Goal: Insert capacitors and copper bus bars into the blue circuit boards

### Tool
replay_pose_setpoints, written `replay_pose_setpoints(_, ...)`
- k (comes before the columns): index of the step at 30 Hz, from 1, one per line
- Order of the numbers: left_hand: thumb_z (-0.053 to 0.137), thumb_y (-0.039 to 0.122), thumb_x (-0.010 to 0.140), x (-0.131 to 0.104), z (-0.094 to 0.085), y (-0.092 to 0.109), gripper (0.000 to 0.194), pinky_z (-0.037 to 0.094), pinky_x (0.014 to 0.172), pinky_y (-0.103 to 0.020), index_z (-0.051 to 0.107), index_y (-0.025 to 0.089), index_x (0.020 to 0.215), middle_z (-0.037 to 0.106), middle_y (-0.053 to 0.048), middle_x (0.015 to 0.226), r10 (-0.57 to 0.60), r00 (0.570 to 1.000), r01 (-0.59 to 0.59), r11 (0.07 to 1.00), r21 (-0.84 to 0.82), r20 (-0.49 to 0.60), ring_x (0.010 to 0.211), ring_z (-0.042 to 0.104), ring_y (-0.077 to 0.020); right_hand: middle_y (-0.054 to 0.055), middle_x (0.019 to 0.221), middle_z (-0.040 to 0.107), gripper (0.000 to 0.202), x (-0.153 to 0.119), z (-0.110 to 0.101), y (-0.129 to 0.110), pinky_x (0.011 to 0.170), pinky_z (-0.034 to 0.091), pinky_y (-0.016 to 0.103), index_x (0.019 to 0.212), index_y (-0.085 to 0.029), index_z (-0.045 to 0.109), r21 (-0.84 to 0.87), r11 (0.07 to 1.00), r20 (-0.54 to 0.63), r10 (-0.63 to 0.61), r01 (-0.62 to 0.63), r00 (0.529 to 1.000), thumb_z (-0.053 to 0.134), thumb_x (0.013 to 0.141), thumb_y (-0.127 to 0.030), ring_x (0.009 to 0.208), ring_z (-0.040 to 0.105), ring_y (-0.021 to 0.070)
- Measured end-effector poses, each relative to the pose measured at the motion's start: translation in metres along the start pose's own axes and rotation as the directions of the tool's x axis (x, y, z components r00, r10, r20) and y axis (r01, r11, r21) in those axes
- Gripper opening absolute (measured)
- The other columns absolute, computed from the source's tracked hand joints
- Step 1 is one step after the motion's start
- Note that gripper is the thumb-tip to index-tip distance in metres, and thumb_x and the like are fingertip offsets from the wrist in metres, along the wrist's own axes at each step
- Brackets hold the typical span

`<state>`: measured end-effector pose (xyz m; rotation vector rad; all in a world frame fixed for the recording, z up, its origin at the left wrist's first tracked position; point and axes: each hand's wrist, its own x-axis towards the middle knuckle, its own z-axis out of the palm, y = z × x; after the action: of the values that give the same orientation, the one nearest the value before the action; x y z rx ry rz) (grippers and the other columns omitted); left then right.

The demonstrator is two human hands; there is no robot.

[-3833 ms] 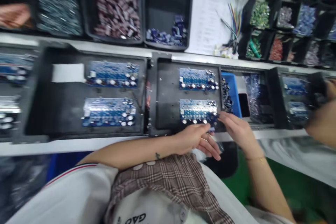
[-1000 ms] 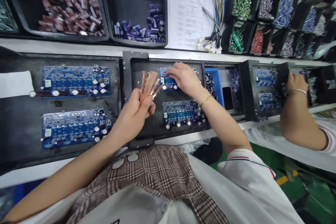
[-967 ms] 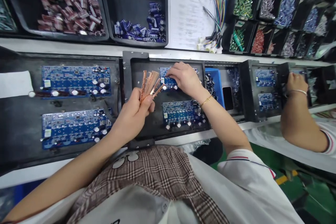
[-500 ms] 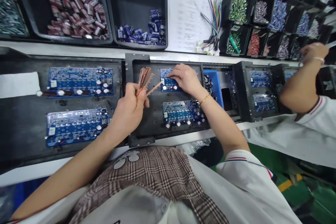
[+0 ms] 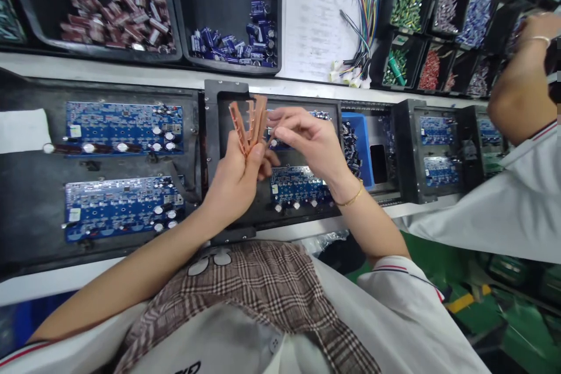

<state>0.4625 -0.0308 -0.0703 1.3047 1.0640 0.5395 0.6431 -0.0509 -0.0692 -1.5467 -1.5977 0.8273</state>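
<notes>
My left hand (image 5: pixel 236 181) is closed around a fanned bunch of copper-coloured strips (image 5: pixel 259 120) with small teeth along their edges. Close on its right, my right hand (image 5: pixel 315 143) pinches what looks like one thin copper strip at the bunch's side; the fingers partly hide it. Behind that hand lies a blue circuit board (image 5: pixel 323 115), mostly covered. Nearer to me in the same black tray (image 5: pixel 232 219) is a second blue circuit board (image 5: pixel 291 182), with round silver-topped capacitors along its front edge.
At left, another tray holds two populated boards (image 5: pixel 125 128). Behind stand bins of brown capacitors (image 5: pixel 118 0) and blue capacitors (image 5: pixel 228 47), papers (image 5: pixel 319 17) and wire leads (image 5: pixel 362 29). A blue box (image 5: pixel 363 146) and phone (image 5: pixel 378 163) lie rightward, near a co-worker's arm (image 5: pixel 517 82).
My right hand has come up off the upper board to the strips in my left hand. The left hand has shifted slightly right. The co-worker's arm has reached farther toward the bins.
</notes>
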Motion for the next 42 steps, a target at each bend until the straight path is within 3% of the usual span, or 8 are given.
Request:
replay_pose_setpoints(2, 0.045, 0.042, 0.097, -0.002, 0.004, 0.003, 0.031, 0.054, 0.064, -0.028, 0.038, 0.022, 0.119, 0.068, -0.007, 0.097, 0.035, 0.999, -0.033, 0.995, -0.093, 0.025, 0.080, 0.068, -0.0171, 0.004, 0.114, 0.063, 0.027, -0.007, -0.003, -0.006, 0.087, 0.055, 0.037, 0.111, -0.026, 0.061, 0.038, 0.999, -0.081, 0.037, -0.034, 0.996, 0.038, 0.102, -0.035, 0.099, 0.065, 0.0143)
replay_pose_setpoints(5, 0.044, 0.042, 0.098, -0.004, 0.000, 0.003, 0.030, 0.053, 0.056, -0.027, 0.036, 0.023, 0.120, 0.067, -0.006, 0.100, -0.003, 0.999, 0.011, 0.984, -0.179, 0.044, 0.071, 0.068, -0.0161, 0.003, 0.104, 0.064, 0.028, -0.009, -0.018, 0.010, 0.085, 0.054, 0.034, 0.114, -0.026, 0.062, -0.113, 0.993, -0.104, 0.019, -0.031, 0.994, 0.039, 0.102, -0.035, 0.091, 0.065, 0.0141)
replay_pose_setpoints(10, 0.044, 0.043, 0.098, -0.004, -0.011, -0.006, 0.024, 0.034, 0.041, -0.020, 0.049, 0.022, 0.107, 0.059, 0.001, 0.076, 0.007, 1.000, -0.008, 0.999, 0.047, 0.017, 0.045, 0.041, -0.0064, 0.004, 0.097, 0.064, 0.018, -0.003, -0.024, 0.053, 0.087, 0.051, 0.034, 0.098, -0.025, 0.071, -0.397, 0.914, 0.083, -0.057, 0.085, 0.995, 0.054, 0.095, -0.020, 0.095, 0.061, 0.0177)
replay_pose_setpoints(18, 0.039, 0.042, 0.099, -0.008, -0.013, -0.010, 0.022, 0.036, 0.047, -0.020, 0.047, 0.022, 0.101, 0.060, 0.002, 0.074, -0.022, 0.999, 0.011, 0.962, 0.272, 0.038, 0.051, 0.044, -0.0091, 0.003, 0.094, 0.068, 0.023, 0.000, -0.003, 0.075, 0.087, 0.045, 0.037, 0.092, -0.026, 0.074, -0.451, 0.884, 0.136, -0.065, 0.120, 0.989, 0.055, 0.091, -0.014, 0.093, 0.059, 0.0201)
replay_pose_setpoints(27, 0.040, 0.043, 0.099, -0.018, -0.011, -0.012, 0.020, 0.034, 0.046, -0.021, 0.040, 0.023, 0.098, 0.061, 0.004, 0.074, -0.023, 1.000, 0.019, 0.969, 0.248, 0.011, 0.049, 0.042, -0.0082, 0.002, 0.092, 0.068, 0.027, 0.002, -0.005, 0.076, 0.086, 0.040, 0.036, 0.089, -0.024, 0.075, -0.469, 0.870, 0.155, -0.088, 0.152, 0.984, 0.053, 0.089, -0.008, 0.094, 0.058, 0.0204)
replay_pose_setpoints(35, 0.041, 0.043, 0.098, -0.016, -0.011, -0.013, 0.021, 0.037, 0.047, -0.021, 0.042, 0.022, 0.097, 0.065, 0.001, 0.076, -0.047, 0.999, 0.046, 0.971, 0.236, -0.001, 0.053, 0.048, -0.0098, 0.004, 0.091, 0.066, 0.032, 0.004, -0.006, 0.068, 0.091, 0.034, 0.040, 0.087, -0.024, 0.074, -0.590, 0.786, 0.223, -0.062, 0.185, 0.973, 0.045, 0.094, -0.010, 0.095, 0.056, 0.0215)
replay_pose_setpoints(39, 0.041, 0.043, 0.098, -0.014, -0.011, -0.017, 0.024, 0.039, 0.047, -0.021, 0.045, 0.020, 0.104, 0.067, -0.002, 0.078, -0.007, 1.000, 0.007, 0.984, 0.178, -0.004, 0.051, 0.047, -0.0095, 0.004, 0.094, 0.067, 0.033, -0.001, -0.015, 0.058, 0.097, 0.035, 0.044, 0.088, -0.024, 0.074, -0.536, 0.833, 0.229, -0.012, 0.136, 0.973, 0.045, 0.094, -0.009, 0.098, 0.057, 0.0214)
replay_pose_setpoints(42, 0.043, 0.044, 0.098, -0.016, -0.004, -0.018, 0.029, 0.045, 0.053, -0.023, 0.047, 0.019, 0.111, 0.068, -0.003, 0.079, 0.025, 1.000, -0.024, 0.991, 0.134, -0.009, 0.055, 0.053, -0.0109, 0.004, 0.108, 0.066, 0.019, -0.013, -0.013, 0.035, 0.099, 0.042, 0.044, 0.099, -0.024, 0.072, -0.328, 0.942, 0.126, -0.028, 0.068, 0.992, 0.054, 0.094, -0.018, 0.109, 0.057, 0.0214)
